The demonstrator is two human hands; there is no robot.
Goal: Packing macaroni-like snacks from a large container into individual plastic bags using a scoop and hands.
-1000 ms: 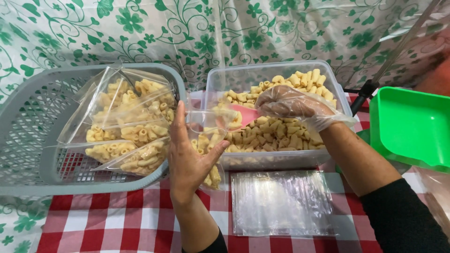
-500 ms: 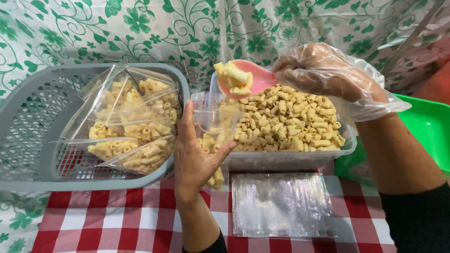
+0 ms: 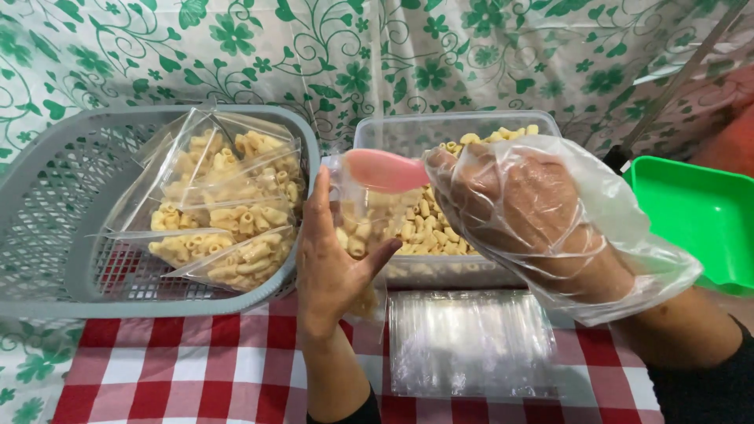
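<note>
Lowered since the earlier frame, the pink scoop (image 3: 385, 170) now tips into the clear bag (image 3: 363, 220). Gloved right hand (image 3: 522, 212) is clamped on the scoop; left hand (image 3: 334, 263) grips the bag, before the snack tub (image 3: 440, 129), beside the grey basket (image 3: 55, 204).

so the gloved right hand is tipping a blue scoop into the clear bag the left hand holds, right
Not quite: the scoop is pink, not blue. The head view shows the gloved right hand tipping it into the clear bag that the bare left hand holds.
</note>
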